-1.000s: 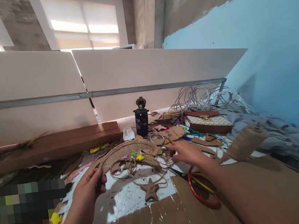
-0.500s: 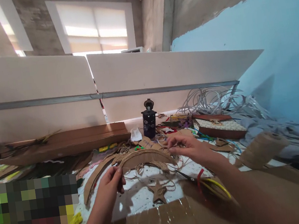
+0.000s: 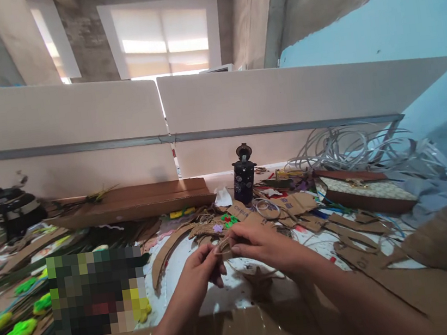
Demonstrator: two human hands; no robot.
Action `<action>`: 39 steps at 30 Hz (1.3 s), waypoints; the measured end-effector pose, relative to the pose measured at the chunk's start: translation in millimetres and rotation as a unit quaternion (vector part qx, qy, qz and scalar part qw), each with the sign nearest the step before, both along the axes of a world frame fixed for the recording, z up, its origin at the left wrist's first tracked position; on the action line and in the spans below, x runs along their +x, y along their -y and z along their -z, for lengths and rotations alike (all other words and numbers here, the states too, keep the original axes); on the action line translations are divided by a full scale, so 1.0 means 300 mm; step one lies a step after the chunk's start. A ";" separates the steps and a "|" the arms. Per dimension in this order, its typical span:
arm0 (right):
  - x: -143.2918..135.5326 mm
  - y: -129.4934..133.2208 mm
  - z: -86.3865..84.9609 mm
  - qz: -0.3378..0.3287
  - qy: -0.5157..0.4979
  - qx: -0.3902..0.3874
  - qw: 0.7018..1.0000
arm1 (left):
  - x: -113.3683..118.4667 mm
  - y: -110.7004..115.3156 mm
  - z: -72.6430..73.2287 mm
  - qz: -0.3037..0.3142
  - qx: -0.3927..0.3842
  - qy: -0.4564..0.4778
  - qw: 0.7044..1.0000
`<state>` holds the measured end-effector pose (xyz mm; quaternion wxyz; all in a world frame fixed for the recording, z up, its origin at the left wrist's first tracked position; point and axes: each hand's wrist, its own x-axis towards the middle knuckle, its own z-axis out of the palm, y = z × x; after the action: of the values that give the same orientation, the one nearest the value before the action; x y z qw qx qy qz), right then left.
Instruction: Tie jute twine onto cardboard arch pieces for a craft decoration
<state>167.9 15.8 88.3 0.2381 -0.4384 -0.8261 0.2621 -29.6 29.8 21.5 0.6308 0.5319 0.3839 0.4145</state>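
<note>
In the head view, my left hand [image 3: 206,263] pinches the near end of a curved cardboard strip [image 3: 226,248] with twine along it. Close beside it, my right hand [image 3: 252,243] is closed with its fingertips on the same piece and hides most of it. Below the hands a cardboard star [image 3: 261,283] lies in shadow on the white surface. A larger cardboard arc [image 3: 169,254] rests to the left, and twine-covered pieces with small purple and green-red flowers [image 3: 228,220] are just behind my hands.
A dark bottle [image 3: 243,178] with its lid up stands behind. On the right are cardboard scraps [image 3: 362,223], a handbag [image 3: 364,190] and a twine spool [image 3: 442,235]. A long cardboard piece [image 3: 137,203] lies back left; yellow and green fuzzy flowers [image 3: 20,330] are at left.
My right hand has moved left from the arc's far end to close beside my left hand. The view has swung left, and the scissors seen earlier no longer show.
</note>
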 end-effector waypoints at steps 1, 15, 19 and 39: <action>0.002 0.004 0.000 0.005 0.011 0.000 1.000 | -0.002 -0.003 0.002 0.008 -0.016 0.005 1.000; 0.008 0.025 0.008 0.019 0.052 0.167 0.984 | -0.027 -0.026 0.022 0.016 -0.097 0.010 0.995; 0.004 0.007 0.034 0.021 0.033 0.147 0.988 | -0.031 -0.014 0.012 0.028 -0.079 0.015 0.996; -0.014 0.007 0.078 0.027 0.076 0.187 0.979 | -0.022 0.024 -0.039 0.043 -0.044 -0.008 0.998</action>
<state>163.9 13.8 65.0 0.2593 -0.4273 -0.8639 0.0621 -36.1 22.5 33.2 0.6677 0.5227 0.3839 0.3656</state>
